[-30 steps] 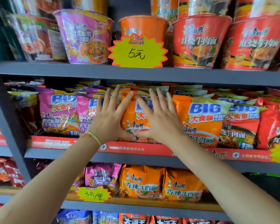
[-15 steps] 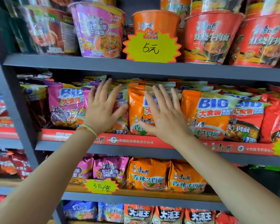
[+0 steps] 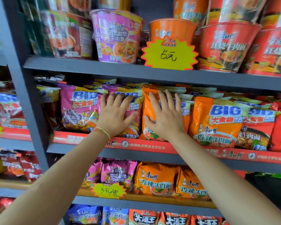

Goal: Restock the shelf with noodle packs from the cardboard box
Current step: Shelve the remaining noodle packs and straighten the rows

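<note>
Bare forearms; thin green band (image 3: 104,131) on left wrist.

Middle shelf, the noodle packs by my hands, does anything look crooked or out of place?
Nothing stands out. The left hand presses flat on a purple pack, the right hand on an orange pack; both packs stand upright in their colour groups. The picture is somewhat blurred.

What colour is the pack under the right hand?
Orange pack, seen in the head view, under the right hand.

glossy plastic noodle packs (image 3: 215,120); matt grey shelf (image 3: 136,73)
</note>
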Tool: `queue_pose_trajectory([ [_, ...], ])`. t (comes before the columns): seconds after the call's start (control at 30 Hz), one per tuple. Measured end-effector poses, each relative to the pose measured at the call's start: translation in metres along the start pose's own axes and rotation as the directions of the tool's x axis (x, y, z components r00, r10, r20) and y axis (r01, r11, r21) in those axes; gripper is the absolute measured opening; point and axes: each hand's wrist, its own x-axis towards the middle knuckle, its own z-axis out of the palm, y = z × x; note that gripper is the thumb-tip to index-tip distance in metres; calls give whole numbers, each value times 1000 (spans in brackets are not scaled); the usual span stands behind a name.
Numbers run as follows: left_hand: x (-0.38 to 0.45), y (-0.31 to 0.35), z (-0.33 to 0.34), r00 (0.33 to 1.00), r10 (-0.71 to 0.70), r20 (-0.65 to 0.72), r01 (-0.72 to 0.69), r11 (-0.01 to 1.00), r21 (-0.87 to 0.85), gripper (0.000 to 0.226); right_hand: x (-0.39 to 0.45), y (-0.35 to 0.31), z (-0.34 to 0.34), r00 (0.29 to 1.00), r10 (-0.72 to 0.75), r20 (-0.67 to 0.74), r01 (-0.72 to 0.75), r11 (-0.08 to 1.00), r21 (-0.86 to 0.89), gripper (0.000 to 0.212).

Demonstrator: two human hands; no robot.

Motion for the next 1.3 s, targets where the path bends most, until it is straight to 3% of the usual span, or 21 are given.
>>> queue_pose_trajectory([
  [0.2,33,-4,-17,998,0,69,7,995,-99,65,-8,1,-4,999,-34,-17,35,999,14,74],
  [0.33,46,-1,-25,998,0,65,7,994,-112,54,-5,-2,-7,995,15,-103,-11,999,35,60],
  [0.43,54,1,-28,982,-26,185,50,990,-130,52,9,-4,-15,984,101,-145,-93,994,60,48],
  [0.6,65,0,-34,934,-68,351,165,953,-255,60,34,-1,-19,983,171,-69,-160,978,137,56],
  [0.77,60,-1,-32,978,-75,193,116,971,-210,43,43,1,-15,988,150,22,-152,970,191,48],
  [0.87,55,-2,-28,990,-43,131,77,961,-267,30,43,1,-11,988,147,-51,-134,970,202,45],
  [1.1,62,-4,-21,989,-27,145,71,949,-308,30,40,4,-7,975,139,-173,-87,956,278,38],
  [1.2,62,3,-25,1000,-1,-17,-5,944,-330,31,33,9,-20,965,111,-239,-36,954,298,30],
  [1.3,54,34,-34,966,72,-248,-144,947,-289,23,17,25,-40,932,130,-337,-37,962,269,18],
])
